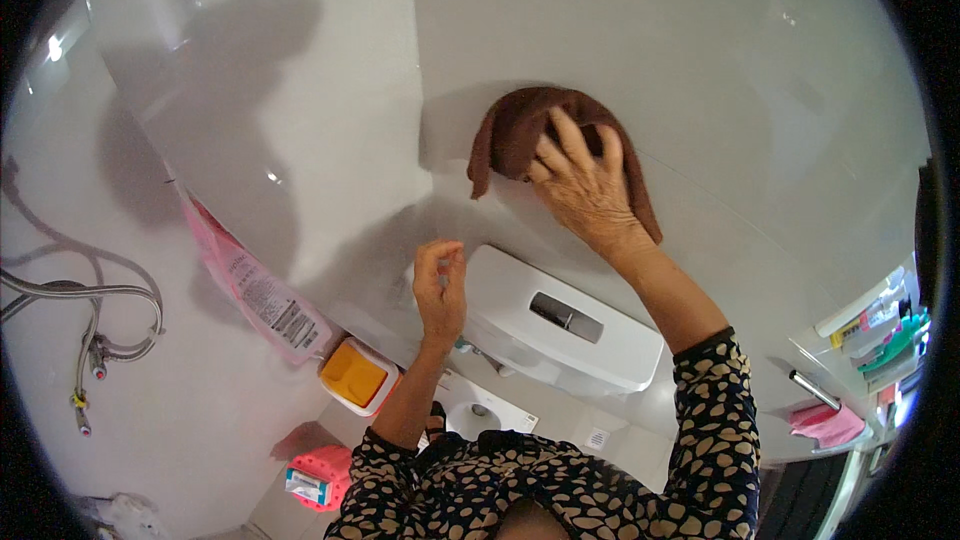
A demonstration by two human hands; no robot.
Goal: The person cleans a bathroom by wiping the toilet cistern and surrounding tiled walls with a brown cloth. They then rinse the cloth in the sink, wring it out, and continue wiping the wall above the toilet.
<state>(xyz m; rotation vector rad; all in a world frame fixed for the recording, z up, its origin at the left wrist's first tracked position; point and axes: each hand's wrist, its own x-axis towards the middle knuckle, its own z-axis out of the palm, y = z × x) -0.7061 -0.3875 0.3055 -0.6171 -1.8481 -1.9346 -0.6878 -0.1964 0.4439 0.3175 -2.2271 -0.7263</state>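
Note:
My right hand [588,190] presses a brown cloth [518,130] against the pale glossy wall [640,50], just right of the corner. Its fingers are bent into the cloth, whose ends hang down on both sides of the hand. Below it stands a white toilet tank [500,285] with a push button in its lid. My left hand [440,285] hovers at the tank's left end, fingers curled in and no object visible in them. Whether it touches the tank or wall behind, I cannot tell.
A pink-and-clear package [265,300] hangs on the left wall above a white bin with an orange lid [355,375]. Metal hoses [80,290] are at far left. A pink basket [322,475] sits low. On the right are a pink cloth [828,426] and shelf items [885,340].

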